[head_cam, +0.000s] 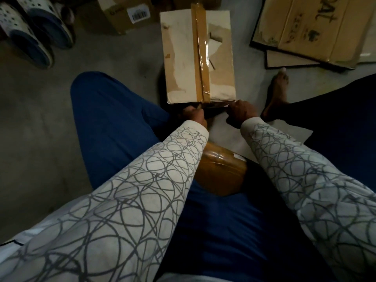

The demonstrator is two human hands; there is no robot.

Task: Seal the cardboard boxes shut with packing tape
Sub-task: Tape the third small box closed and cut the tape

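Observer: Cardboard box stood on the floor between the person's legs, head view. One brown tape strip ran down the top seam to the near edge.

Checker: Hands?

Observer: Both were at that near edge. Left hand had its fingers curled and appeared to pinch the strip's end where it turned over the edge. Right hand was knuckles-up, fingers curled at the near right corner. What they held lay in shadow; could not tell.

Checker: Tape roll?

Observer: Tape roll lay low between the two sleeves, apart from the box. Whether the strip joined it was hidden.

Checker: Risks from here?

Observer: Judgement only. The strip showed wrinkles and a glossy, lifted-looking patch mid-length, so pressing the end down without smoothing could leave the seam loose. An uneven pull by one hand could skew the tail off centre. The torn paper facing on the lid's right half might hold tape poorly.

Checker: Surroundings?

Observer: Flattened cardboard far right, second box beyond, sandals far left.
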